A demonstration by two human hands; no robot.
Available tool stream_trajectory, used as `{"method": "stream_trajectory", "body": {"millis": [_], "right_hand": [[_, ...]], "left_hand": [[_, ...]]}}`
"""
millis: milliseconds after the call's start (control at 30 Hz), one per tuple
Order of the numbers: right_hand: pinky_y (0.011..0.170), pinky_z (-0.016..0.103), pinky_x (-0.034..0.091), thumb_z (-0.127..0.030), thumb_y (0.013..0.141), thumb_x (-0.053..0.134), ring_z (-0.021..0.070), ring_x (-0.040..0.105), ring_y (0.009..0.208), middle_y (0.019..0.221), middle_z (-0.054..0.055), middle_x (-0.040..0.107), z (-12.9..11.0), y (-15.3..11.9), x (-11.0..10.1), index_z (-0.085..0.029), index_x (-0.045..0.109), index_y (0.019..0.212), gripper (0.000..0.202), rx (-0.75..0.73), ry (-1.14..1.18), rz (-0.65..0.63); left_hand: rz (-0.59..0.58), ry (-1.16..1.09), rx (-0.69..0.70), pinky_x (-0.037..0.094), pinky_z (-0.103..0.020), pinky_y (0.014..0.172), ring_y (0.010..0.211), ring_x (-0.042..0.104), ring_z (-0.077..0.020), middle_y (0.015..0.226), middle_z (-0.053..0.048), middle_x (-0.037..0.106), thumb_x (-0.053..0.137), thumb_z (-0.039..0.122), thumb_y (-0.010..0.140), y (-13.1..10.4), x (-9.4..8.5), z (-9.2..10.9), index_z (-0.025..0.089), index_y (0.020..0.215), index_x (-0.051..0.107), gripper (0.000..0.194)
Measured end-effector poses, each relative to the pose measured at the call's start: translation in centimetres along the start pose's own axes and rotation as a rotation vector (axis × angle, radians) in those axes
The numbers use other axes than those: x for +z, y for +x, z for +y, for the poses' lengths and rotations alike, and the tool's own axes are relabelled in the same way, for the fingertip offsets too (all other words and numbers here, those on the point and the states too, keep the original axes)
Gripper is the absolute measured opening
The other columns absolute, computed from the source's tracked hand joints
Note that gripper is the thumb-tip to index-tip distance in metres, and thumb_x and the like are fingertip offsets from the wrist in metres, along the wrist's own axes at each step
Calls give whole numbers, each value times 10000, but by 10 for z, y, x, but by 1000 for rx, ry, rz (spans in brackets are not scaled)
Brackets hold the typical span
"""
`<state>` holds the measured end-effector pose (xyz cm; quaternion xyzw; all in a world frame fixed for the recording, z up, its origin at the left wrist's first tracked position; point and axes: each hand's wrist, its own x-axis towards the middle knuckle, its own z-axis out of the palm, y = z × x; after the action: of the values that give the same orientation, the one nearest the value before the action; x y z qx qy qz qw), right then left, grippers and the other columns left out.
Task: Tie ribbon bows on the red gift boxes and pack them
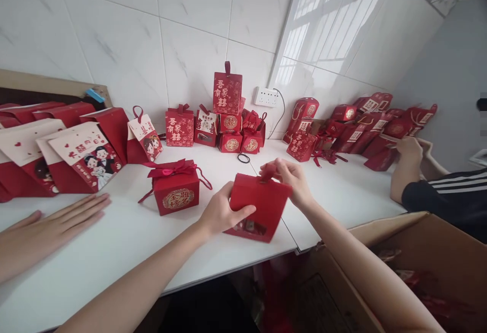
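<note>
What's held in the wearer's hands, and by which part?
A red box: left hand gripping its side; right hand at its top strap, pinch unclear.

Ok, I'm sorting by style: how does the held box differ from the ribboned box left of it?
The held box is in the left hand, the right hand at its strap; the ribboned box rests on the table. The held box's facing side has a window low down; the ribboned box's bears a gold oval emblem. The held box is topped by the strap, the ribboned box by a ribbon bow. Both are red.
</note>
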<state>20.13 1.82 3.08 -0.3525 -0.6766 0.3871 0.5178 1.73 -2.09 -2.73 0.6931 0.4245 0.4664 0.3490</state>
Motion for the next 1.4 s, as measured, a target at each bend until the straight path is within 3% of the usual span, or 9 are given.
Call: {"method": "stream_trajectory", "body": {"millis": [67,167,500,733,933,1100,1267,1400], "right_hand": [[722,322,499,-543,857,435,185,634,756,744,51,665,2,-3,-2,-180,650,728,441,5,22,67],[680,284,475,-497,826,523,168,602,756,816,34,655,3,-9,2,-195,630,831,320,-35,-106,51],[601,243,429,-378,842,516,138,543,684,766,5,600,4,-10,16,-201,528,788,186,-61,-245,59],[691,270,456,-355,844,510,162,564,817,931,31,602,5,-16,12,-215,526,911,157,-108,-210,45],[531,230,407,-372,832,508,125,505,617,754,1,561,-10,-26,13,-206,545,810,171,63,-92,24],[534,222,392,-348,827,511,117,489,617,745,-7,551,-18,-32,16,-201,541,801,152,53,-75,11],[561,231,399,-342,827,503,124,496,639,762,-3,559,-18,-31,17,-201,529,781,151,6,-108,17],[572,233,403,-337,830,500,128,503,654,776,1,566,-17,-31,17,-202,533,784,146,-19,-123,19]], "left_hand": [[133,141,-1,517,-370,760,923,627,-257,1004,-94,640,620,468,731,1,1,-2,168,1052,536,448],[189,214,17,514,-364,753,904,628,-245,992,-87,631,580,459,764,4,3,-6,176,1072,524,422],[91,67,46,504,-378,814,978,606,-251,1057,-97,617,567,417,789,3,3,-9,186,1158,500,440],[0,-122,-39,498,-352,815,970,605,-236,1055,-68,635,540,433,805,2,-1,-12,190,1149,464,428],[-36,-322,0,496,-297,624,746,615,-205,921,-72,667,437,497,837,-7,-6,1,159,937,572,377],[-12,-309,66,447,-263,529,595,549,-146,872,-55,662,448,483,837,-13,-5,3,170,842,562,333],[-14,-282,83,438,-269,515,718,607,-209,851,-66,663,432,478,837,-13,-5,3,165,926,576,356],[-4,-248,92,447,-281,525,695,614,-211,816,-60,665,431,474,831,-14,-5,4,164,928,590,362]]}}
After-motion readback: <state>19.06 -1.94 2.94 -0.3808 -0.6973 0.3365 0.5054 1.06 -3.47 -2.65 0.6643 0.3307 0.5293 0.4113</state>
